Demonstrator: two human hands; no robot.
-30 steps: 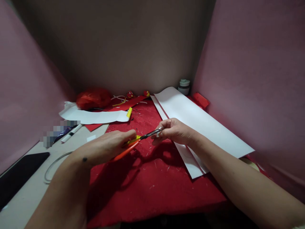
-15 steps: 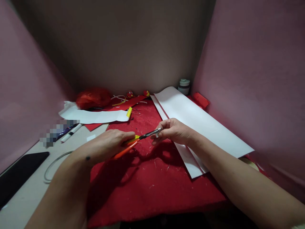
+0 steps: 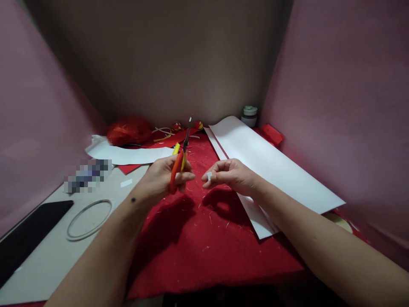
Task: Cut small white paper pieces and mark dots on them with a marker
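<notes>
My left hand (image 3: 166, 175) is closed around the orange and yellow handles of a pair of scissors (image 3: 177, 170), whose dark blades point up and away. To its right, my right hand (image 3: 228, 172) pinches a small piece of white paper (image 3: 209, 176) between thumb and fingertips. Both hands hover above a red cloth (image 3: 204, 256) strewn with thin pale scraps. The scissors and the white piece are apart from each other.
Large white paper sheets (image 3: 271, 166) lie at right. A white strip (image 3: 131, 155) with a yellow end, a red plastic bag (image 3: 129, 131) and small red figures (image 3: 199, 125) sit at the back. A grey ring (image 3: 89, 219) and a black flat object (image 3: 35, 238) lie left. A lidded jar (image 3: 249, 116) stands behind.
The scissors have swung away from the white piece at my right hand, from pointing right to pointing upward. My right hand has stayed nearly in place, still pinching the piece.
</notes>
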